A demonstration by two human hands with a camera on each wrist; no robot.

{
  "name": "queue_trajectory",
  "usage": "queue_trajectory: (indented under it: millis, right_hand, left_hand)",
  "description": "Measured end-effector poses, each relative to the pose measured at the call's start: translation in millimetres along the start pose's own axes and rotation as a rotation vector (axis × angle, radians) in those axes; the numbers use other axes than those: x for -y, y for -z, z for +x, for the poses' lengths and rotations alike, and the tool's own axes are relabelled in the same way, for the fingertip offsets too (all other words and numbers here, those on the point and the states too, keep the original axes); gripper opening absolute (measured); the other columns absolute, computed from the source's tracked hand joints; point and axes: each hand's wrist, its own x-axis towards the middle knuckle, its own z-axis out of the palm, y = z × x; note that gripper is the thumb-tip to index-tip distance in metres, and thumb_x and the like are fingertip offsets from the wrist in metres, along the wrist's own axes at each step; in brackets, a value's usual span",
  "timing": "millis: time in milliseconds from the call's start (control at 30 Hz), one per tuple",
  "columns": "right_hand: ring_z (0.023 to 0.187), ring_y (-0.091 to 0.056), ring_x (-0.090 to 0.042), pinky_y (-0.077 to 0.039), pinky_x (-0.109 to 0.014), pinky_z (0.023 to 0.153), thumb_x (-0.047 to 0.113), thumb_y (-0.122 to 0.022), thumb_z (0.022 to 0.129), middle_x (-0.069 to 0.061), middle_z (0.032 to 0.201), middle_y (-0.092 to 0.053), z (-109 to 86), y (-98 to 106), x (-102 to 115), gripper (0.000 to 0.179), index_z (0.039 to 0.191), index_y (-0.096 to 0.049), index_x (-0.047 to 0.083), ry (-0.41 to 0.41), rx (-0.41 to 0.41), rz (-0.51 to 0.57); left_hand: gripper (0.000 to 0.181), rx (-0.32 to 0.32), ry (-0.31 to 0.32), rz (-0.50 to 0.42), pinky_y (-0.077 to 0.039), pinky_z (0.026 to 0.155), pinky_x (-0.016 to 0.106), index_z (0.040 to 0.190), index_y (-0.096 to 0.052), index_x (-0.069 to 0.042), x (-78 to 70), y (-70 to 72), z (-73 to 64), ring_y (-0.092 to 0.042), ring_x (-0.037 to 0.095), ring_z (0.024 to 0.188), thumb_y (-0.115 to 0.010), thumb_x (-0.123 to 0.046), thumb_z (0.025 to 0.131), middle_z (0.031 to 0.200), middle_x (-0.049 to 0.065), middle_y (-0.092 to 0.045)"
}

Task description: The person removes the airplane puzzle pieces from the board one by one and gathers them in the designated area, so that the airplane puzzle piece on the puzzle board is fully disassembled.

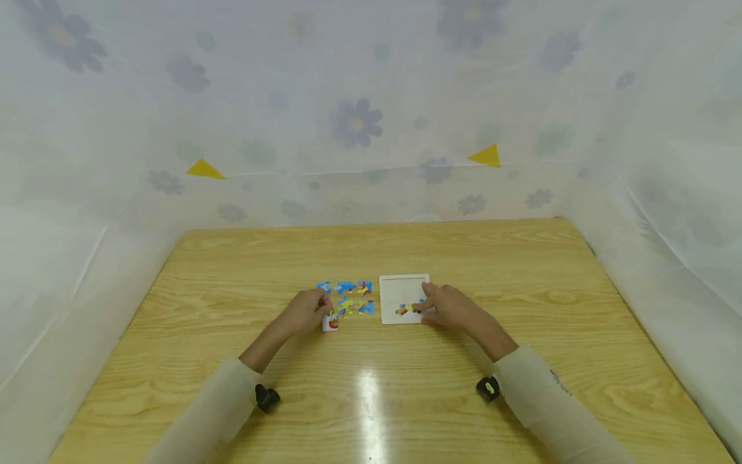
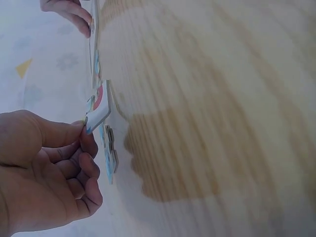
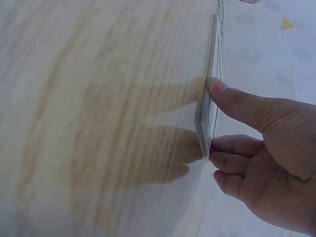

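Observation:
My left hand (image 1: 303,312) pinches a white-edged jigsaw puzzle piece (image 1: 330,325) with a red mark between thumb and index finger. In the left wrist view the puzzle piece (image 2: 101,109) is tilted up from the table, and the other fingers of the left hand (image 2: 54,168) curl loosely. My right hand (image 1: 455,309) rests on the right side of a square white puzzle tray (image 1: 394,293). Its thumb and fingertips touch the tray (image 3: 205,106) in the right wrist view. A few joined pieces (image 1: 404,309) lie in the tray's lower right, partly hidden by the fingers.
Several loose blue and yellow puzzle pieces (image 1: 346,287) lie in rows left of the tray. All of it stands on a wood-grain table (image 1: 278,258). Pale flowered sheeting (image 1: 406,187) with yellow triangles encloses the back and sides.

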Motion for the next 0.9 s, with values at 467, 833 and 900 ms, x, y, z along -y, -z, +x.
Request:
queue_trajectory:
  millis: [467, 833, 900]
  right_hand:
    - [0.126, -0.046, -0.044, -0.041, -0.052, 0.102, 0.024, -0.067, 0.087, -0.031, 0.140, -0.041, 1.8, -2, -2, 0.035, 0.119, -0.066, 0.010, 0.007, -0.003, -0.012]
    - [0.124, -0.047, -0.045, -0.042, -0.051, 0.100, 0.023, -0.067, 0.087, -0.032, 0.140, -0.041, 1.7, -1, -2, 0.034, 0.118, -0.066, 0.009, 0.000, -0.004, -0.007]
    - [0.126, -0.046, -0.045, -0.041, -0.052, 0.101, 0.023, -0.067, 0.087, -0.031, 0.141, -0.041, 1.2, -1, -1, 0.035, 0.119, -0.066, 0.009, -0.010, 0.000, -0.001]
  left_hand:
    - [0.008, 0.010, 0.049, 0.034, -0.044, 0.060, 0.023, 0.085, -0.061, -0.001, 4.6, 0.1, -8.5, -0.051, 0.013, 0.069, -0.056, -0.001, 0.091, 0.081, 0.007, -0.061]
    - [0.011, -0.020, 0.028, 0.035, -0.041, 0.054, 0.021, 0.081, -0.063, -0.001, 5.8, -4.6, -12.4, -0.049, 0.011, 0.060, -0.057, 0.000, 0.091, 0.077, 0.006, -0.063]
    - [0.011, -0.024, 0.042, 0.043, -0.041, 0.054, 0.021, 0.081, -0.063, -0.001, 4.0, -5.1, -12.7, -0.049, 0.011, 0.060, -0.058, -0.001, 0.090, 0.077, 0.006, -0.064]
